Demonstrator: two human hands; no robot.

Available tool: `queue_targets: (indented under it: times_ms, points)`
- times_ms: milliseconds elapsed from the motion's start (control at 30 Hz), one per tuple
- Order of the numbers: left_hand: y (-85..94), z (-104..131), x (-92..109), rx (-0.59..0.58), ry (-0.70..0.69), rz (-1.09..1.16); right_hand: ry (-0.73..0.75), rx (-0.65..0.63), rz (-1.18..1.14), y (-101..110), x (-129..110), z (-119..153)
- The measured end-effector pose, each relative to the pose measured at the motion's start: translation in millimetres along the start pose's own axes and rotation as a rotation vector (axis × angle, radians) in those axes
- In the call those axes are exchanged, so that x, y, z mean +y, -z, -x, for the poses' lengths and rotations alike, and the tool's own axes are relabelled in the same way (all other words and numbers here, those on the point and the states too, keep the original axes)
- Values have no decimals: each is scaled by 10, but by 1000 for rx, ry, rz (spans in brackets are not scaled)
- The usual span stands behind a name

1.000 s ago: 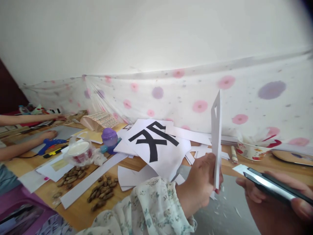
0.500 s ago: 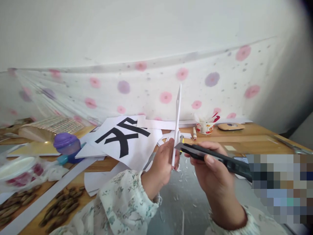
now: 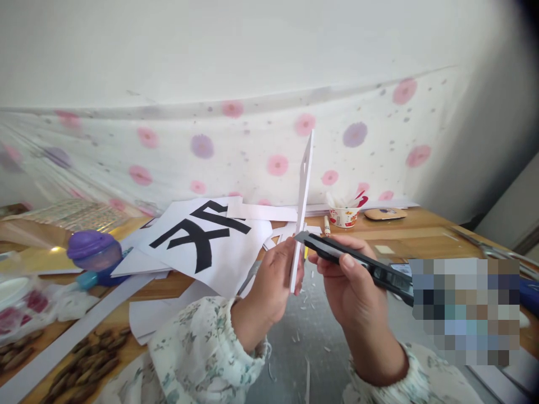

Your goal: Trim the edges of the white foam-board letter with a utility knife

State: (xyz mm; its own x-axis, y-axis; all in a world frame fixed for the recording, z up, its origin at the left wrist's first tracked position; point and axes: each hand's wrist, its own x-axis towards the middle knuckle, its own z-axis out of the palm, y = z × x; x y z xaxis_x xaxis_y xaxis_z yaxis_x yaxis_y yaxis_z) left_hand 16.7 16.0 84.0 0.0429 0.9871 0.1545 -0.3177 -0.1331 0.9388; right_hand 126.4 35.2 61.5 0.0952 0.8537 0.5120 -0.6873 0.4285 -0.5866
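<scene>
A thin white board [image 3: 304, 185] stands on edge in front of me, with a small cut-out in its upper part. My left hand [image 3: 272, 275] is closed around its lower end, thumb on the near face. My right hand [image 3: 353, 280] grips a black utility knife [image 3: 353, 257], whose blade [image 3: 301, 237] points left and meets the board's edge just above my left thumb. Beneath both hands lies a grey cutting mat [image 3: 295, 348] strewn with thin white shavings. To the left is a white sheet [image 3: 236, 264] with bold black character strokes.
A purple-lidded cup [image 3: 95, 249], a bagged tub [image 3: 17, 297] and brown pods [image 3: 90, 362] are at left. At the back stand a patterned paper cup [image 3: 343, 216] with sticks and a mouse-like oval object [image 3: 385, 214]. Scissors [image 3: 471, 238] lie at right.
The view has swung slightly to the right, so the table things sit further left. Both hands keep their grip, and the knife blade has shifted slightly up along the board's edge.
</scene>
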Motion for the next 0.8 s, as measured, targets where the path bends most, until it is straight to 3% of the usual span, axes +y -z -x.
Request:
queue_targets:
  times_ms: [400,800]
  points:
    - [2,-10,17,67,32,64,-18,-7,30,-1,-2,33]
    - [15,-37,42,60,-17,72,-75,-16,-11,5,29,70]
